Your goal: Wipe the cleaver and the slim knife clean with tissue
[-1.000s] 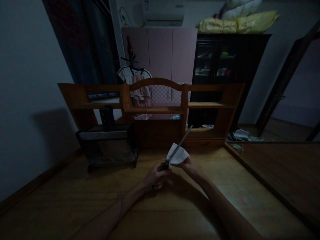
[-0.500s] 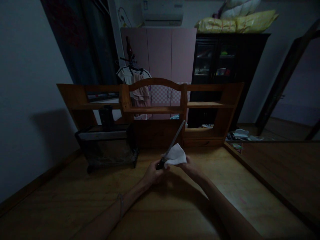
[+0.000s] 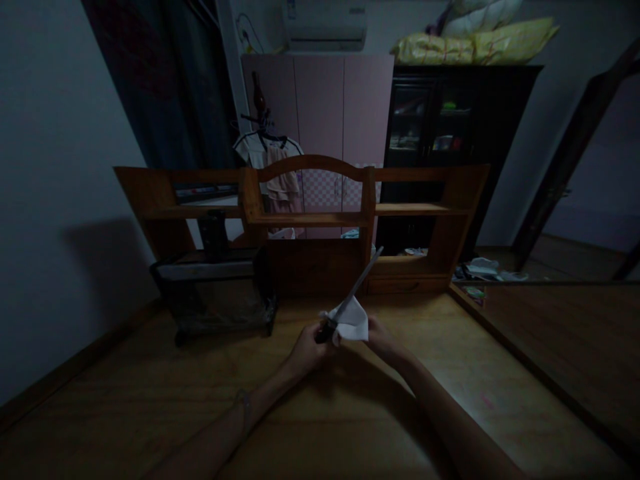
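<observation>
My left hand (image 3: 309,348) is closed around the dark handle of a knife (image 3: 361,279), whose long narrow blade slants up and to the right, away from me. Against the blade near the handle lies a white tissue (image 3: 354,321), perhaps a thin cloth. My right hand (image 3: 383,340) grips the tissue at its right edge; its fingertips are partly hidden behind it. Both hands are above the wooden tabletop (image 3: 320,420). A bracelet circles my left wrist.
A wooden shelf unit (image 3: 310,219) rises along the far edge. At the left stands a dark box-like appliance (image 3: 215,293) with a black object (image 3: 214,232) at its top. A raised wooden edge (image 3: 525,363) runs along the right side. Wardrobes stand beyond.
The knife has tipped a little further to the right, its point now lower. The tissue has shifted slightly down along with it. Both hands keep their grip.
</observation>
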A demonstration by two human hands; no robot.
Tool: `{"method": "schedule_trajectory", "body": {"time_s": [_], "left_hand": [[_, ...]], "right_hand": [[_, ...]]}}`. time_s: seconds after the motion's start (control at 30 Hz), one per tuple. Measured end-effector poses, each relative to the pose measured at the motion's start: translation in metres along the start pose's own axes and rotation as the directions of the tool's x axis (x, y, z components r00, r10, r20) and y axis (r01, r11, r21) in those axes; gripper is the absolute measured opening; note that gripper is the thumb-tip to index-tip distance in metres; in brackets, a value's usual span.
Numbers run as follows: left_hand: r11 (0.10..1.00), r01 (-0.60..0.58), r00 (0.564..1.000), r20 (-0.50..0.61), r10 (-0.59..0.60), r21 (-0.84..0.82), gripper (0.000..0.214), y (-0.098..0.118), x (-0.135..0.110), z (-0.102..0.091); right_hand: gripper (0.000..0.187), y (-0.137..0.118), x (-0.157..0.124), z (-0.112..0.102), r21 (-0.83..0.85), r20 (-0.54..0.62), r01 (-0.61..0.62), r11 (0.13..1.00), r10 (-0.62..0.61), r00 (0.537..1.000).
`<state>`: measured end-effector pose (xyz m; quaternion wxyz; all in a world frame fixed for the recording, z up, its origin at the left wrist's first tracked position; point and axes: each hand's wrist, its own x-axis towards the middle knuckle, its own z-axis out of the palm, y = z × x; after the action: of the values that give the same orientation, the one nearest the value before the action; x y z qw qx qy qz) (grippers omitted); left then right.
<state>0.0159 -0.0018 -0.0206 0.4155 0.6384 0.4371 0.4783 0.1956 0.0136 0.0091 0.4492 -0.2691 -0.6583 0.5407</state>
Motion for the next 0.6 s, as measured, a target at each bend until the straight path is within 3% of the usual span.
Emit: {"method": "schedule_trajectory", "body": {"time_s": [0.2, 0.47, 0.6], "left_hand": [[0.999, -0.047, 0.999, 0.0, 0.047, 0.018, 0.028, -0.005, -0.001, 0.0], [0.993, -0.101, 0.994, 0.045, 0.099, 0.053, 0.023, -0.003, -0.004, 0.0], [0.992, -0.115, 0.99, 0.081, 0.111, 0.048, 0.021, -0.003, -0.005, 0.0]], "right_hand": [[0.022, -0.004, -0.003, 0.0, 0.021, -0.006, -0.003, 1.0, 0.003, 1.0], [0.031, -0.002, -0.001, 0.002, 0.087, -0.11, 0.013, 0.996, -0.003, 0.994], [0.02, 0.007, 0.002, -0.001, 0.078, -0.167, -0.019, 0.997, 0.032, 0.985]]}}
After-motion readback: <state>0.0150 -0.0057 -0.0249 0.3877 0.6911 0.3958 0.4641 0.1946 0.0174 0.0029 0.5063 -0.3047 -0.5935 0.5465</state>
